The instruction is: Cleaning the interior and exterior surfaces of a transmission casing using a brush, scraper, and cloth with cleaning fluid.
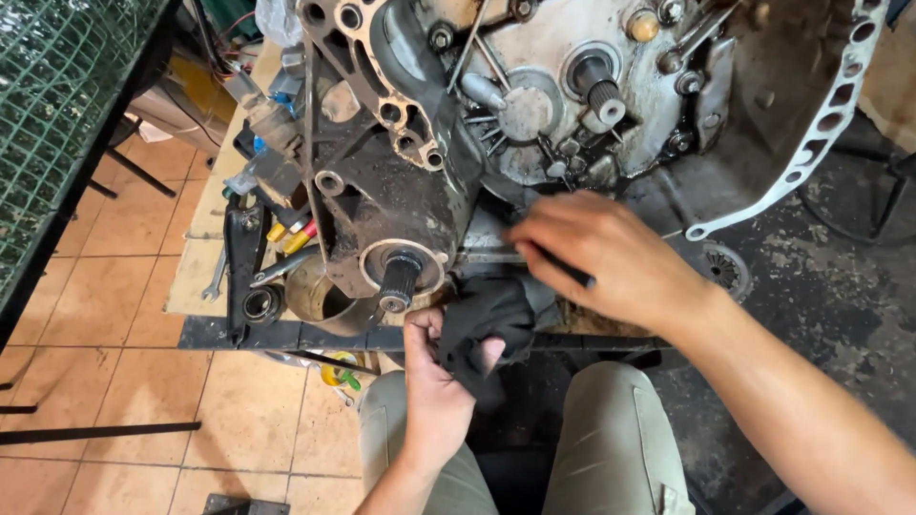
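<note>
A single view is given, taken from a head-worn camera directed steeply downward and forward. The near edge of the workbench (286,336) is seen at close range, with tiled floor (143,381) to the left.

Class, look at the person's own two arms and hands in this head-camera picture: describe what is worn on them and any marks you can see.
Both arms are bare to the frame's edge: no sleeves show. The left hand and right hand wear no gloves. No watch, ring or bracelet is visible. No clear grease marks can be made out on them.
</note>
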